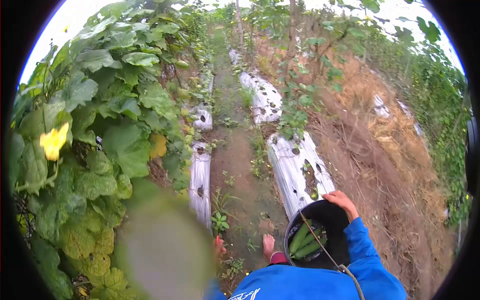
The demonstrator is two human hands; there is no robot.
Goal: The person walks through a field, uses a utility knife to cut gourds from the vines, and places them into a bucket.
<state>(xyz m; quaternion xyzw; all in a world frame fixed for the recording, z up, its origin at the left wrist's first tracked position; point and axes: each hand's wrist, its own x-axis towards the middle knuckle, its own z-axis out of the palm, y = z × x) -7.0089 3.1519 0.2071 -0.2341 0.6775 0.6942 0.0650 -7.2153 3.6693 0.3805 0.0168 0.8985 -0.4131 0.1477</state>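
My right hand point(342, 202) grips the upper rim of a black bucket point(338, 234), its fingers curled over the edge. Inside the bucket lie several long green gourds point(306, 241). A thin handle or cord point(315, 235) crosses the bucket's mouth. My left hand point(220, 247) is low beside my body, partly cut off by a large blurred smear in the view. A small red item point(217, 240) shows at its fingers, too small to name; it looks held there.
Leafy vines point(115, 110) with a yellow flower point(54, 142) rise close on the left. A dirt path point(235, 175) runs ahead between torn silver plastic sheets point(295, 170). A bare foot point(269, 244) stands on it. Dry straw point(400, 145) covers the right slope.
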